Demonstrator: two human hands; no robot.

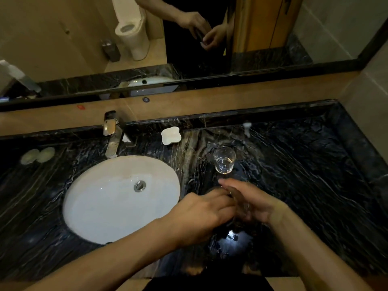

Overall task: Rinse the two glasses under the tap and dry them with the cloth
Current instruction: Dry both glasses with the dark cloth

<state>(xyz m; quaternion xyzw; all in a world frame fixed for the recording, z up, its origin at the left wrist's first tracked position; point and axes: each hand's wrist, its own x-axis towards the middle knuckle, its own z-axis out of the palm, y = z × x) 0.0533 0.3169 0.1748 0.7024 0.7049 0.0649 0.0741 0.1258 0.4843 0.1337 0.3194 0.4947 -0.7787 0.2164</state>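
Black veined marble countertop (pixel 304 175) with an oval white basin (pixel 100 198) set into its left part and a metal tap (pixel 113 139) behind the basin rim. One clear glass (pixel 224 159) stands upright, mouth up, on the counter to the right of the basin and just beyond the hands. The second glass (pixel 241 208) lies between the two hands above the counter; only faint glints of it show, so its tilt and long axis cannot be read with confidence. The left hand (pixel 201 213) curls its fingers toward this glass from the basin side; the right hand (pixel 252 200) cups it from the other side, fingers extended forward and slightly spread. Both hands appear to grasp the same glass, though how firmly cannot be told. Both forearms converge from the near edge toward the midline. The tap lies up and to the left of the hands, across the basin, so the left hand is the nearer one to it. No water stream is visible, nor any cloth. A white dish (pixel 171 135) rests on the counter between tap and standing glass. Judged from this layout, rinsing calls for a leftward carry over the basin.
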